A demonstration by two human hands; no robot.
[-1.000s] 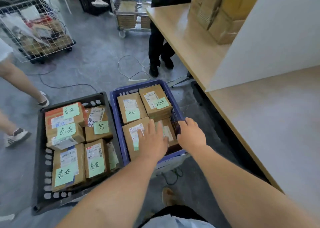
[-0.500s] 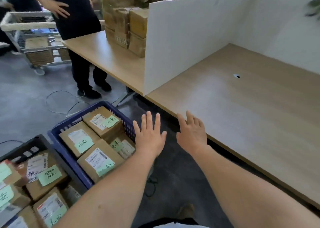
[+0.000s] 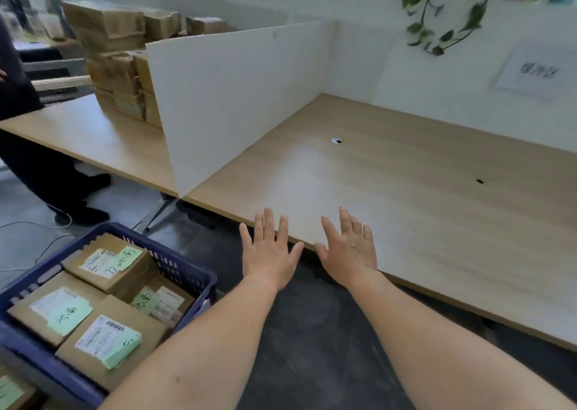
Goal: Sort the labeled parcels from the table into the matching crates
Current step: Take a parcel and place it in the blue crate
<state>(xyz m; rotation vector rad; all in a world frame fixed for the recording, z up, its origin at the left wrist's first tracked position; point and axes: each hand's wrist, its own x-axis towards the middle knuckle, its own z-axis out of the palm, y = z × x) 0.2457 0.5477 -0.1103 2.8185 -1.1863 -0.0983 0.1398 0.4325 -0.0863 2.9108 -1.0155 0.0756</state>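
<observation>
— Tagging parcels first. Where are they?
— Four brown parcels (image 3: 107,345) lie flat in the blue crate (image 3: 187,274) on the floor, lower left. Each has a white shipping label and a green handwritten note. Another green-noted box (image 3: 9,394) sits at the bottom-left corner, cut off by the frame.
— Hands?
— Left hand (image 3: 270,253) and right hand (image 3: 349,250) are side by side, palms down. Fingers are straight and spread, released, gripping nothing. Both are at the near edge of the wooden table (image 3: 437,222): right hand over the top, left hand's fingertips over the edge. Contact with the wood: cannot tell.
— Gap to the crate?
— Left hand is near the crate's right rim, apart from it.
— Around that?
— White divider board (image 3: 234,97) stands upright across the table. Behind it is a stack of cardboard boxes (image 3: 118,75) on the tabletop. Person in dark clothes (image 3: 37,166) stands at the table's far left. Cable (image 3: 31,225) lies on the grey floor. Trailing plant (image 3: 437,13) hangs upper right, with a blurred paper sign (image 3: 537,69) on the wall nearby.
</observation>
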